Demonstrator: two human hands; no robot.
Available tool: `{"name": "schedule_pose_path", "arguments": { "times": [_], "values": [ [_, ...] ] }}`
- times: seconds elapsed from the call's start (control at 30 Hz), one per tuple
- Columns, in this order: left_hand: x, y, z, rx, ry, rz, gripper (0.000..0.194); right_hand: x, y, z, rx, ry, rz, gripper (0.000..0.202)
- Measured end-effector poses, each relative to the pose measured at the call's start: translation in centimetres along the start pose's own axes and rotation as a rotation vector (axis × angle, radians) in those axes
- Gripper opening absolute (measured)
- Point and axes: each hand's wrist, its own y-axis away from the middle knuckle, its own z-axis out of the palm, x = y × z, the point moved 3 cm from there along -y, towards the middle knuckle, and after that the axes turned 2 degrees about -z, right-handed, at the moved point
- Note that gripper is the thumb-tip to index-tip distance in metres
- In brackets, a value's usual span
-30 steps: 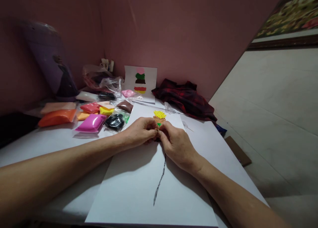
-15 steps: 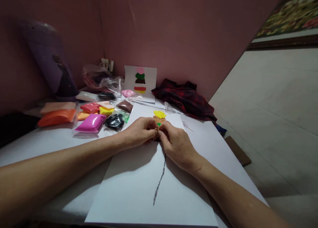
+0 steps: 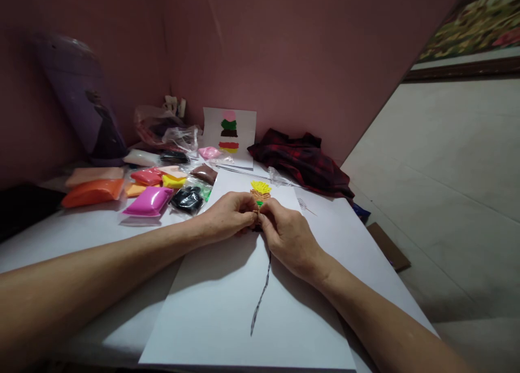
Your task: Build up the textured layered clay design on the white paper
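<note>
My left hand [image 3: 232,216] and my right hand [image 3: 289,237] meet fingertip to fingertip over a large white sheet of paper [image 3: 211,319]. Both are closed in a pinch; whatever is between the fingertips is too small to make out. Just beyond and below them lies a layered clay picture [image 3: 260,191], with yellow strands on top, then orange-brown and green, and a dark part mostly covered by my hands. A long dark drawn line [image 3: 260,302] runs down the paper from under my right hand.
At left lie bags of coloured clay, among them magenta [image 3: 149,201], orange [image 3: 92,192] and black [image 3: 187,198]. A sample card [image 3: 246,129] leans at the back, near a dark red plaid cloth [image 3: 300,159]. A purple container [image 3: 77,91] stands back left.
</note>
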Motion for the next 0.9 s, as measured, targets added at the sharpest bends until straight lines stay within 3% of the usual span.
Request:
{"name": "schedule_pose_path", "arguments": {
  "times": [0.9],
  "values": [
    [-0.11, -0.11, 0.10, -0.002, -0.006, 0.022, 0.003, -0.13, 0.04, -0.09, -0.016, 0.029, -0.006, 0.007]
  ]
}}
